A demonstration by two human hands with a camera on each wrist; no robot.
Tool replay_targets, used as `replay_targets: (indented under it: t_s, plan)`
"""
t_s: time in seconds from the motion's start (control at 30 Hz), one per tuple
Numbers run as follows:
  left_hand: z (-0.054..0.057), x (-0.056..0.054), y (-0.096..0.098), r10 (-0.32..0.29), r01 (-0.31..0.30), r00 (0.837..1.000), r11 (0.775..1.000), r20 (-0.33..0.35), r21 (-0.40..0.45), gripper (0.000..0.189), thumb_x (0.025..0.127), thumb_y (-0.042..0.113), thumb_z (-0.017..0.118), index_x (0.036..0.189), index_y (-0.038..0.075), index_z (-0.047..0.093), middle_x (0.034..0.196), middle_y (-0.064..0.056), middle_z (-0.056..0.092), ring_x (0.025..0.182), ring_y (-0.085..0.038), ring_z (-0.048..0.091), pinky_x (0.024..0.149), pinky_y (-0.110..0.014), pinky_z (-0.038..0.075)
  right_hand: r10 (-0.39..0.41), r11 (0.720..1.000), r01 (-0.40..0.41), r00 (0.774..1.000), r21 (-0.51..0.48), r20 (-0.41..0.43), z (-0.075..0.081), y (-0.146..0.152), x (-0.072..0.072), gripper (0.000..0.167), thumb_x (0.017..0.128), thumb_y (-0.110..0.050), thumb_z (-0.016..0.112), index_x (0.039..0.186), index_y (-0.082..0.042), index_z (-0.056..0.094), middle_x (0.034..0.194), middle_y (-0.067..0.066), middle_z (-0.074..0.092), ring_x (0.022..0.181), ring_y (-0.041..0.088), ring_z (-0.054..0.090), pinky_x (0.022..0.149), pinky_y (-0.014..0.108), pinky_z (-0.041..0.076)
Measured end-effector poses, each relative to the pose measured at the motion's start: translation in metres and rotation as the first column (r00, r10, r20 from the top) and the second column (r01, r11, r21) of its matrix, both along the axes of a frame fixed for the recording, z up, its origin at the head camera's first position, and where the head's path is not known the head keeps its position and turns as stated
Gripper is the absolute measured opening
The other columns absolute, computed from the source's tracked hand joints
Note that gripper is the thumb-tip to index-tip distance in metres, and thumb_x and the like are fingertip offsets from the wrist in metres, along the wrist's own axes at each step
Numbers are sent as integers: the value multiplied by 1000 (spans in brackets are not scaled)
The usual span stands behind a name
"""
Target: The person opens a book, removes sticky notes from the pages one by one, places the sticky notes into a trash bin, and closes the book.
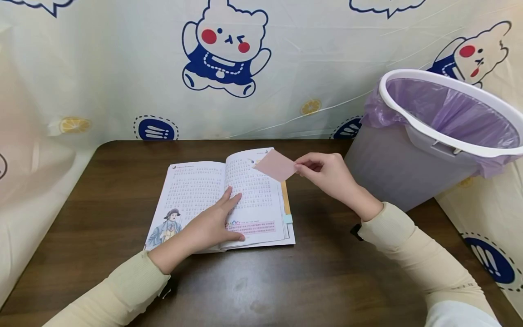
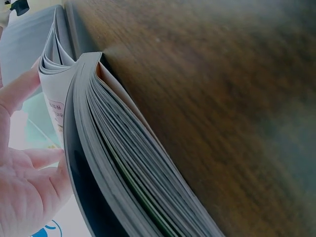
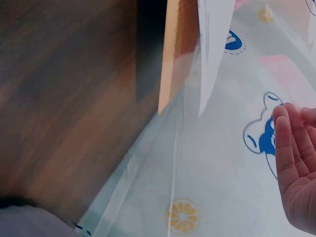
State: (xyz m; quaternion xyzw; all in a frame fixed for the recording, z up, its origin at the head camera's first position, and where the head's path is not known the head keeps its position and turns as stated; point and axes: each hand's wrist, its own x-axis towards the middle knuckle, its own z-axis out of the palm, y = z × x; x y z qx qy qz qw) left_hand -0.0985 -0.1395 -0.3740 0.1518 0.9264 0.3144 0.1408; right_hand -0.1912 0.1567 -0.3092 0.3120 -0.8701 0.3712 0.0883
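An open book (image 1: 196, 184) with printed pages lies on the brown table, a drawn figure in a hat at its lower left. My left hand (image 1: 212, 225) rests across the middle of the pages, fingers and thumb spread. In the left wrist view that hand (image 2: 29, 187) lies against the page beside the thick book block (image 2: 123, 143). Between thumb and forefinger, my right hand (image 1: 328, 175) pinches one corner of a pink square slip of paper (image 1: 275, 165), which overlaps the upper right page. The right wrist view catches the same slip (image 3: 284, 71) at the fingertips.
A grey bin (image 1: 384, 168) with a white rim and purple liner stands at the right, close to my right forearm. Behind the table (image 1: 318, 272) hangs a pale curtain (image 1: 143, 68) with cartoon prints. A light-blue tab (image 1: 288, 219) sticks out from the book's right edge.
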Motion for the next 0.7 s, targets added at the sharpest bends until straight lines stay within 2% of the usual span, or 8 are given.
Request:
replay_targets:
  t_s: [0.23,0.33,0.47,0.6,0.7]
  plan:
    - [-2,-1,-1,-2,2,1000,1000,6,10,101,82,30,89,159,0,31,167,-25,9,148,-45,28,111,-57,36,-42,996,43,999,-73,14,16,12,4,7,91,-2,77,98,-2,79,83,6,75,69,15,68,62,17,51]
    - [-2,-2,-1,-3,3,1000,1000,8,9,101,82,31,89,159,0,31,167,-25,9,148,-45,28,111,-57,36,-54,994,55,998,-95,15,22,18,6,7,91,-2,76,98,-1,79,84,8,76,70,9,69,62,16,51]
    - [-2,-3,-1,1,-1,1000,1000,14,7,101,82,30,89,159,0,31,168,-24,8,148,-45,27,112,-57,36,-62,993,61,998,-104,-6,31,23,9,7,91,-1,76,97,-1,79,84,8,76,70,3,68,62,15,51]
    - [-2,-2,-2,2,-2,1000,1000,16,9,101,82,30,89,159,0,31,167,-25,8,148,-45,26,112,-58,35,-66,990,62,998,-124,-24,40,25,13,7,90,1,77,97,0,79,83,9,76,69,7,69,65,14,52]
    - [-2,-2,-2,3,-4,1000,1000,17,11,101,82,30,89,159,0,31,167,-25,8,148,-45,26,112,-58,35,-63,989,57,997,-139,-41,46,27,17,8,89,2,77,97,2,79,83,11,76,69,4,69,67,13,53]
